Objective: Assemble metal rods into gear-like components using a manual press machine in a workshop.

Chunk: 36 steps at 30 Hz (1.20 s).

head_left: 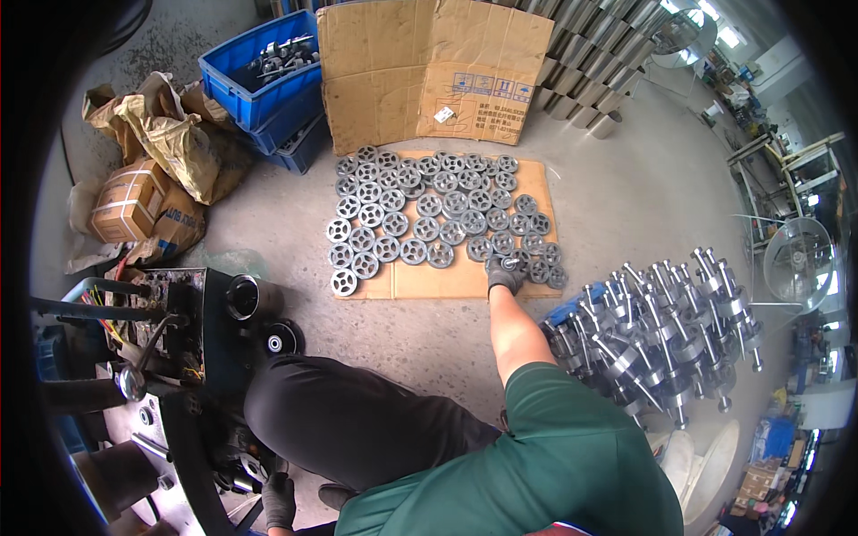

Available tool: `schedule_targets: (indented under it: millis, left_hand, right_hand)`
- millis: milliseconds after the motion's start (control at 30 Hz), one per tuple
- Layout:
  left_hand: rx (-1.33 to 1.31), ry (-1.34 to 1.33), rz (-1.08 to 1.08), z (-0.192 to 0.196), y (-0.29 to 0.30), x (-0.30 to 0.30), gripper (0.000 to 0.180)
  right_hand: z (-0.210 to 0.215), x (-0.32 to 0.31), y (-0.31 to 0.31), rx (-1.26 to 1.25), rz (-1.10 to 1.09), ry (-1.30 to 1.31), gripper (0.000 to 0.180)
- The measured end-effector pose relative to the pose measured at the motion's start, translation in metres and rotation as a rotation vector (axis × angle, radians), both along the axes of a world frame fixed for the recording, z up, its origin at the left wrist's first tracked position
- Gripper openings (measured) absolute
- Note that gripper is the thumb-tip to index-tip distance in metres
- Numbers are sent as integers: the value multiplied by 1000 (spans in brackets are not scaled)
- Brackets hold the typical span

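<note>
The right hand (507, 275), gloved, is down at the near right part of the wheels (394, 223), its fingers touching the group, though I can't tell whether they're closed on one. The left hand (278, 502), gloved too, is low beside the machine (170, 406), well apart from the wheels, its grip unclear. The wheels lie on flat cardboard (429, 284), with metal shafts (661, 330) piled off to the right.

I count two gloved hands (507, 277) (279, 502) (both mine), one strapped carton (130, 198), one flat cardboard sheet (420, 284) and dozens of spoked wheels (370, 214), too overlapped to number exactly.
</note>
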<state>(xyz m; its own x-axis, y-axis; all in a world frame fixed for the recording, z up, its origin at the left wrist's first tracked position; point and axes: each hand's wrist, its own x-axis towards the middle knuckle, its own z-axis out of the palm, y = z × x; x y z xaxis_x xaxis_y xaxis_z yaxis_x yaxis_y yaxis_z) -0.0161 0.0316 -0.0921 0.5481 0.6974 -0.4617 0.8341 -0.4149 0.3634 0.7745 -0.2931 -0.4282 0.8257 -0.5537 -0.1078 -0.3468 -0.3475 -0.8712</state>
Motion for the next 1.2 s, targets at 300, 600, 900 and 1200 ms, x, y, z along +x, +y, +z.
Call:
schedule_targets:
  millis: [300,600,900,1200]
  left_hand:
    - [26,35,-124,-27,2,-43,19]
    - [54,113,-167,7,4,-35,21]
    - [31,57,-172,-2,4,-16,25]
    - [24,67,-3,41,0,23,30]
  right_hand:
    - [165,-48,81,-343,-66,532,47]
    - [110,-25,72,-358,212,689,60]
    - [84,-1,26,-443,186,495,63]
    - [83,-82,91,-1794,1553,597,30]
